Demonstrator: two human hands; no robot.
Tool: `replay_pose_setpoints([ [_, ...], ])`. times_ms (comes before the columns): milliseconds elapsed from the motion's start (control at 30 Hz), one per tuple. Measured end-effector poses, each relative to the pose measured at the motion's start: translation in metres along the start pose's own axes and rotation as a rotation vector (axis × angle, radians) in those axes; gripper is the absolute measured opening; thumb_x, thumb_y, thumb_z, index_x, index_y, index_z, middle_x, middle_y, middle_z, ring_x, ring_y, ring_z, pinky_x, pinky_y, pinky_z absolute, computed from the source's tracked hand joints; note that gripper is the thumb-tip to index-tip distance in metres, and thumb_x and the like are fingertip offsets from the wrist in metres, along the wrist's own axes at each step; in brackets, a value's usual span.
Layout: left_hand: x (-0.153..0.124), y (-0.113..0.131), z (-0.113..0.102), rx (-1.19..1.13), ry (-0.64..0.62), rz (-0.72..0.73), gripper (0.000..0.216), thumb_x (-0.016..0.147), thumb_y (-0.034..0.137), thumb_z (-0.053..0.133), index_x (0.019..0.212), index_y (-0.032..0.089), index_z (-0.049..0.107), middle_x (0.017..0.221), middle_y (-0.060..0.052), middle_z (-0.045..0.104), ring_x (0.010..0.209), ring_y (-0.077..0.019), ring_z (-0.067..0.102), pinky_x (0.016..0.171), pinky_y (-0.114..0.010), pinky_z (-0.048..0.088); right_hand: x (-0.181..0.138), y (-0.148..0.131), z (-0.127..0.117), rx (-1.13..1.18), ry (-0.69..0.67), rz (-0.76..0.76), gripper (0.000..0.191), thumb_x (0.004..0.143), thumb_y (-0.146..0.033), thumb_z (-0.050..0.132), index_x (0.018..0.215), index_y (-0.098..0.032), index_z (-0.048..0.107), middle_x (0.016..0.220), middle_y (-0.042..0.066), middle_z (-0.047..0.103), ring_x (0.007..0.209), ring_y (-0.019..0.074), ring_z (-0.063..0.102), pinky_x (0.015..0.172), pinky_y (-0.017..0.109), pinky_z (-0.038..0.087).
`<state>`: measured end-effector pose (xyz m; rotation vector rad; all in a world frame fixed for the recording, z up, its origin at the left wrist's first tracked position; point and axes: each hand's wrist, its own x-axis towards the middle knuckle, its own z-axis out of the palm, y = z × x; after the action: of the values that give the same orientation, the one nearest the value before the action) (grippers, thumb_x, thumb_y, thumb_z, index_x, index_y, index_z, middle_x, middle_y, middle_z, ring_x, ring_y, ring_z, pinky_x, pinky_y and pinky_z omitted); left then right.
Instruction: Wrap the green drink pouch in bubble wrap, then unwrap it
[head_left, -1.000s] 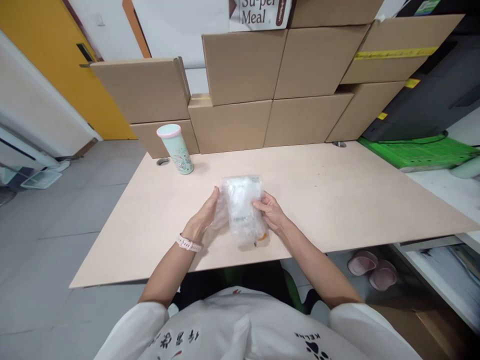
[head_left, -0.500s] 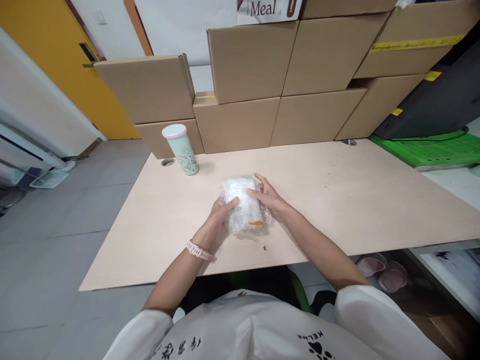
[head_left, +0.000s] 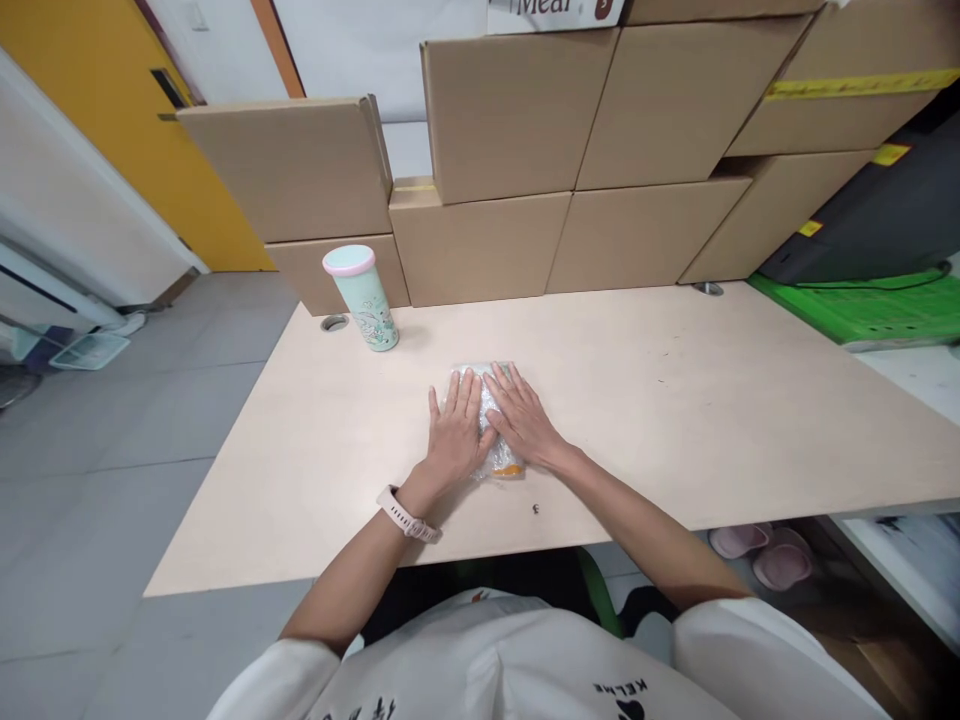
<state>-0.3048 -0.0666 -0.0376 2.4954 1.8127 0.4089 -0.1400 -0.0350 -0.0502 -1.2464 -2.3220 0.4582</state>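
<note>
A bubble-wrapped package (head_left: pixel 504 458) lies on the pale wooden table (head_left: pixel 637 430) in front of me, with an orange patch showing at its near edge. My left hand (head_left: pixel 456 425) rests flat on its left part, fingers stretched out and pointing away from me. On the right part lies my right hand (head_left: pixel 523 415), palm down and fingers extended. Both thumbs come close together over the middle. The hands cover most of the wrap, so what is inside cannot be made out.
A mint-green tumbler (head_left: pixel 367 305) with a pink rim stands at the back left. Stacked cardboard boxes (head_left: pixel 484 245) line the table's far edge. To the right sit a green plastic crate (head_left: pixel 877 305) and a dark grey case (head_left: pixel 855 220). Pink slippers (head_left: pixel 781 560) are below the table.
Both hands have gone from gripping the package's sides to lying flat on top of it. The package now sits lower against the table and looks flatter.
</note>
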Motion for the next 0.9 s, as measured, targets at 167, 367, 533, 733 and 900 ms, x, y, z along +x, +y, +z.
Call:
replay_pose_setpoints([
  [167, 0.003, 0.001, -0.002, -0.017, -0.036, -0.011, 0.074, 0.096, 0.037, 0.041, 0.16, 0.01, 0.018, 0.168, -0.016, 0.018, 0.157, -0.032, 0.01, 0.121, -0.064, 0.017, 0.002, 0.003, 0.003, 0.018, -0.024, 0.032, 0.067, 0.103, -0.057, 0.022, 0.162, -0.025, 0.021, 0.171, 0.004, 0.011, 0.158, 0.0259, -0.002, 0.125, 0.056, 0.015],
  [367, 0.003, -0.006, -0.004, -0.296, 0.037, -0.023, 0.07, 0.096, 0.044, 0.047, 0.156, 0.013, 0.029, 0.166, -0.019, 0.026, 0.156, -0.0341, 0.015, 0.121, -0.061, 0.02, 0.006, 0.003, -0.002, 0.284, 0.203, 0.06, 0.059, 0.099, -0.058, 0.036, 0.147, -0.026, 0.049, 0.163, 0.01, 0.036, 0.154, 0.028, 0.024, 0.121, 0.054, 0.025],
  [533, -0.004, -0.019, -0.017, -0.511, 0.449, -0.245, 0.04, 0.092, 0.033, 0.053, 0.128, 0.017, 0.058, 0.133, -0.016, 0.058, 0.128, -0.0308, 0.049, 0.11, -0.05, 0.039, -0.005, 0.018, -0.023, 0.418, 0.611, 0.47, 0.042, 0.094, -0.059, 0.047, 0.097, -0.022, 0.067, 0.092, 0.006, 0.07, 0.083, 0.021, 0.064, 0.078, 0.036, 0.052],
  [733, -0.005, -0.022, -0.019, -0.788, 0.298, -0.394, 0.028, 0.084, 0.028, 0.062, 0.111, 0.022, 0.062, 0.098, -0.004, 0.06, 0.071, -0.0159, 0.055, 0.078, -0.036, 0.05, -0.01, 0.015, -0.022, 0.518, 0.204, 0.387, 0.046, 0.087, -0.065, 0.054, 0.07, -0.022, 0.057, 0.061, -0.004, 0.055, 0.057, 0.0135, 0.047, 0.054, 0.025, 0.034],
  [900, 0.0, -0.011, -0.012, -1.433, 0.127, -0.472, 0.038, 0.069, 0.027, 0.075, 0.103, 0.021, 0.061, 0.091, -0.001, 0.062, 0.069, -0.0129, 0.06, 0.069, -0.029, 0.05, 0.005, -0.02, -0.046, 0.613, 0.328, 0.151, 0.036, 0.09, -0.056, 0.056, 0.094, -0.022, 0.066, 0.086, 0.002, 0.067, 0.077, 0.0172, 0.06, 0.066, 0.027, 0.045],
])
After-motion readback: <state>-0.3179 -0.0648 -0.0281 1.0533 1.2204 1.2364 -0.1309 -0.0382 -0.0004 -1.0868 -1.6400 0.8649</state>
